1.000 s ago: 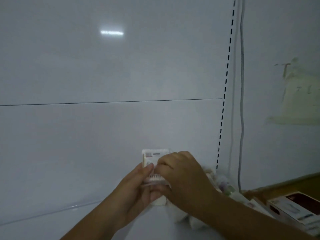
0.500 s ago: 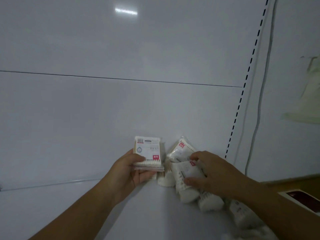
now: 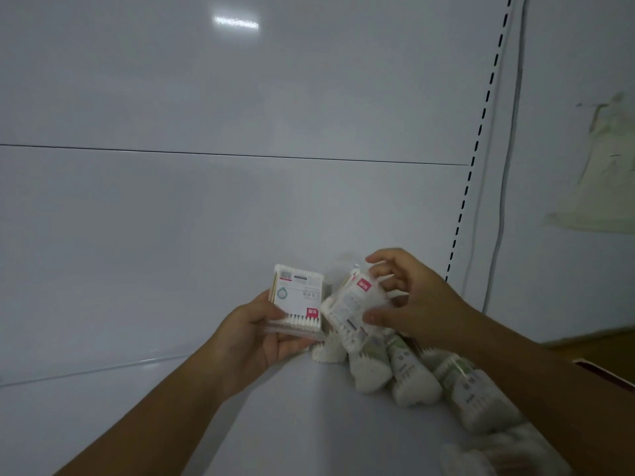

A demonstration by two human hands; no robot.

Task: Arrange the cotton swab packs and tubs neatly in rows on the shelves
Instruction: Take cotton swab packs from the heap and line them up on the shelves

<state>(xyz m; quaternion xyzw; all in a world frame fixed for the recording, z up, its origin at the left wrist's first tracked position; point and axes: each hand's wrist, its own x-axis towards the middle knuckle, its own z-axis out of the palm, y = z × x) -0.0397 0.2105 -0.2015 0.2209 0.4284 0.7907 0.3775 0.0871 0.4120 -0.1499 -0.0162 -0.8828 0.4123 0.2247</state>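
A smooth white shelf runs back to a plain white back panel. On the shelf's right part lie soft clear plastic bags of white cotton swabs with green labels, side by side and touching. Just left of them lies a small white swab bundle. Nearer the front lie blurred white packs.

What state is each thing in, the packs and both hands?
left hand, holds the flat swab pack
flat swab pack, upright, label toward the camera
right hand, grips the bagged swab pack
bagged swab pack, tilted in that hand
green-label packs, lying unsorted on the shelf
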